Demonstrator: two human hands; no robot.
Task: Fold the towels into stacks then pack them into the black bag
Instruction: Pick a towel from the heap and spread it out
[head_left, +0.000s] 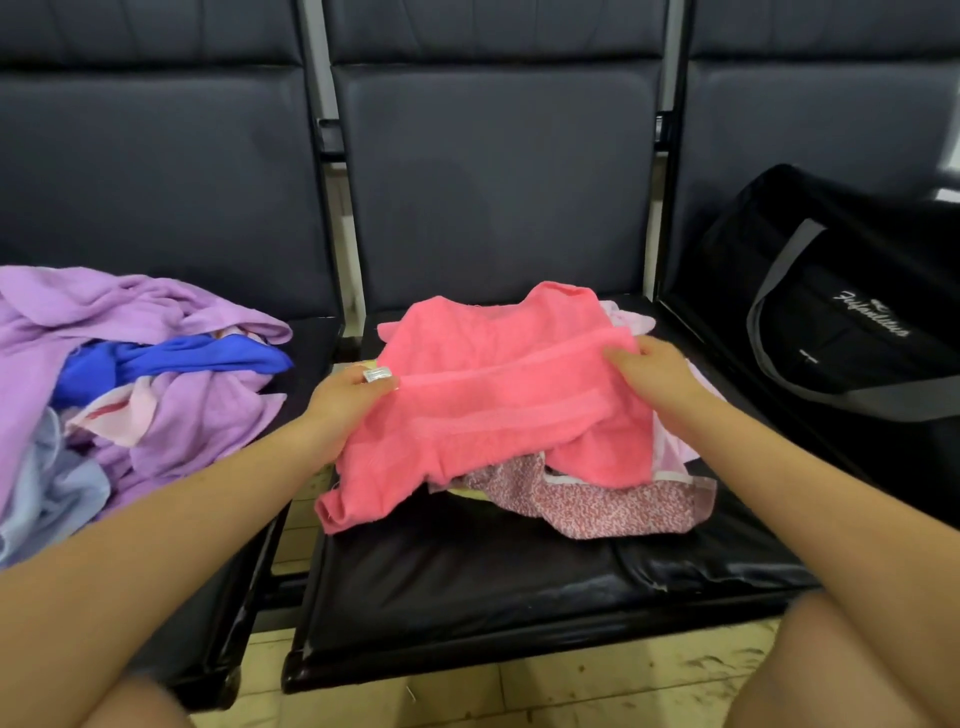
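Head view showed the folding only partly done. Over the black padded middle seat (467, 571) of a row of dark chairs, the left hand (347, 402) and the right hand (655, 378) each pinched an edge of a bright pink terry towel (498, 405), so both grips were closed on that cloth. It was held spread and rumpled, one corner drooping toward the seat's front, with no clean fold in it yet. Under it on the same seat lay a few other pieces: a red-and-white patterned cloth (587, 506) and a pale pink cloth (670, 447), roughly layered, perhaps the start of a stack, though I could not tell how neatly they were folded. On the seat left of the middle seat sat a loose heap of unfolded towels (130, 395), lilac, blue and pale blue, untouched. On the seat right of the middle seat stood the black fabric bag with grey straps (841, 322); whether it was open or held anything could not be seen. By my judgement most of the work remained: finish this towel, fold the heap, then pack the bag.
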